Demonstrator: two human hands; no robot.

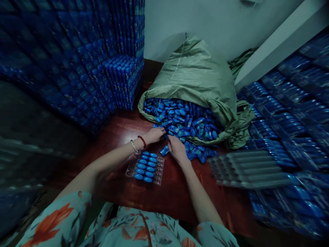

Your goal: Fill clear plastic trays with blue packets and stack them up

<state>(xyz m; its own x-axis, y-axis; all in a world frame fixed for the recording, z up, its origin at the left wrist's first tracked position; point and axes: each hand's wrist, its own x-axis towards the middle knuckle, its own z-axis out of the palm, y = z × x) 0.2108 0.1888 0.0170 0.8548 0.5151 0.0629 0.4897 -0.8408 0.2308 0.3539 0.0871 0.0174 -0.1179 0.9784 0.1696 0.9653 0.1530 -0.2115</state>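
Both of my hands reach to the near edge of a pile of small blue packets (180, 116) that spills from the mouth of a large green woven sack (195, 72). My left hand (156, 134) has its fingers closed at the packets; what they hold, if anything, is too small to tell. Close beside it, my right hand (177, 147) bends its fingers in among the packets, and its grip is hidden. Nearer to me, a clear plastic tray (159, 171) lies on the dark red table (164, 197), with two columns of blue oval pieces (145, 167) in it.
Tall stacks of blue filled trays (84, 65) stand at the left. More filled trays (280, 130) are piled at the right. A stack of grey-looking trays (246, 168) sits at the table's right side. Behind the sack is a pale wall (164, 27).
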